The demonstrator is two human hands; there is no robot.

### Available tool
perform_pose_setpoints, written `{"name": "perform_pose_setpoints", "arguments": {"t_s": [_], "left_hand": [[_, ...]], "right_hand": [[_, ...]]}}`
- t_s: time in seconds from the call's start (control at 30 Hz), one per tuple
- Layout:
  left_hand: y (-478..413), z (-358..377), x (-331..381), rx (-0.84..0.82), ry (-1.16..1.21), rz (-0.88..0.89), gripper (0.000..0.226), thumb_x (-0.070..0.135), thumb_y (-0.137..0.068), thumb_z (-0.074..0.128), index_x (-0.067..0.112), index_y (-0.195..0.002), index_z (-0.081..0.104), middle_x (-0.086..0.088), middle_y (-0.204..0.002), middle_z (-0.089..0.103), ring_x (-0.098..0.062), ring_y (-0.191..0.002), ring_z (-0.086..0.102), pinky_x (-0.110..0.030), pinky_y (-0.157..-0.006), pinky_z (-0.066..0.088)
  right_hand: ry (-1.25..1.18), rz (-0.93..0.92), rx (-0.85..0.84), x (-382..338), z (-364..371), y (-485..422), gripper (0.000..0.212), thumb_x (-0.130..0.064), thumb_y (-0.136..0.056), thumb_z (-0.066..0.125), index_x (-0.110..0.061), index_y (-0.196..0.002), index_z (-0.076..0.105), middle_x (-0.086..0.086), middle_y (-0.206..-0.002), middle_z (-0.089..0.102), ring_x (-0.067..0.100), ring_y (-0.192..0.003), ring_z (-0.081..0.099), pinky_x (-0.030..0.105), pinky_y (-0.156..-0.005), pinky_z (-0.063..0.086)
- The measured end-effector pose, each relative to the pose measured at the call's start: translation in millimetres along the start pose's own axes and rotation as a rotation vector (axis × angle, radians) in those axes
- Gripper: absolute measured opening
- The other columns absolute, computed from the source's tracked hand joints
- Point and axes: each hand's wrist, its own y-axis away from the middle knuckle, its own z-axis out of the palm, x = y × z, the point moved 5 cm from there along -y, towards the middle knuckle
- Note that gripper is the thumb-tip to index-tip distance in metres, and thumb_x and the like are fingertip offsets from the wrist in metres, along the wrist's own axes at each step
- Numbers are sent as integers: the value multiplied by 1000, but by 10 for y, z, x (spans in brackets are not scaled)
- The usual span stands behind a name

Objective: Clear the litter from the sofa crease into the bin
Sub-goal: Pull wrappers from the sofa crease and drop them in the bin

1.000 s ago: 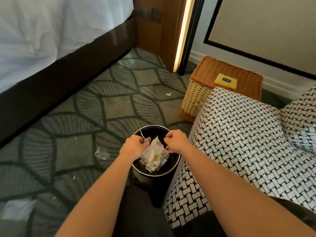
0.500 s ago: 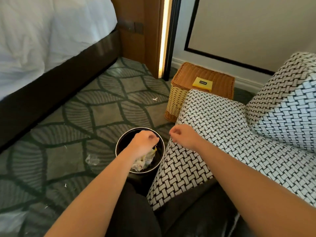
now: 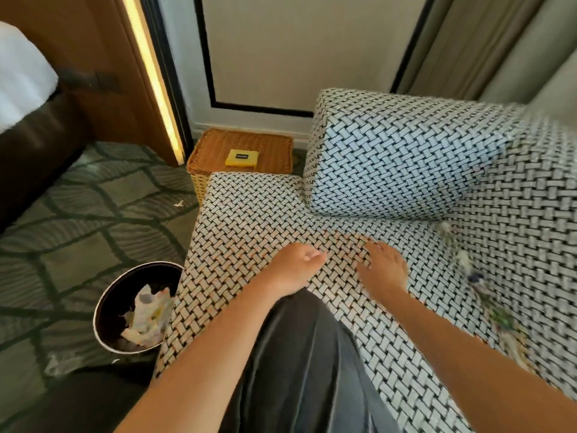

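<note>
- Green carpet (image 3: 93, 214) with a dark leaf-line pattern covers the floor to my left.
- A bed stands at the far left: dark base (image 3: 31, 157), white bedding (image 3: 18, 79) on top.
- Beside the bed rises a wooden panel (image 3: 103, 57), with a warm light strip (image 3: 153, 79) glowing down its edge.
- Ahead of me is a pale wall (image 3: 281, 42) framed by a thin black line, with white skirting (image 3: 249, 126) at its foot.
- A wicker basket (image 3: 265, 145) sits against that wall, with a small yellow box (image 3: 241, 158) lying on its lid.
- Grey-beige curtains (image 3: 468, 42) hang at the upper right.
</note>
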Motion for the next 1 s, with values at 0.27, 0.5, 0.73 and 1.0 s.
{"name": "perform_pose_setpoints", "arguments": {"t_s": [0.27,0.5,0.73,1.0], "left_hand": [[-618,884,385,39,-70,9,34,34,-97,44,9,-115,57,-6,-115,62,-18,-100,61,-29,-90,49],[-1065,1398,420,217,-335,131,40,37,-94,47,17,-128,52,2,-134,51,-13,-126,43,-27,-105,31],[-1391,1836,512,318,-554,316,50,43,-94,34,23,-139,39,8,-147,37,-10,-139,26,-37,-116,16],[-2016,1943,843,278,-613,442,45,39,-96,37,22,-138,40,7,-147,39,-8,-138,29,-37,-114,19]], "right_hand": [[16,211,182,1300,50,195,48,-41,-94,33,-20,-138,34,9,-149,28,27,-140,20,46,-116,14],[-85,412,256,1530,-19,-88,60,-39,-95,37,-9,-143,20,22,-152,15,35,-141,14,44,-113,17],[-237,553,340,1629,-36,-302,61,-37,-96,37,-5,-144,19,14,-150,25,29,-136,26,37,-110,26],[-237,680,316,1726,-18,-483,49,-36,-97,30,-11,-138,35,10,-141,43,28,-128,34,42,-105,27]]}}
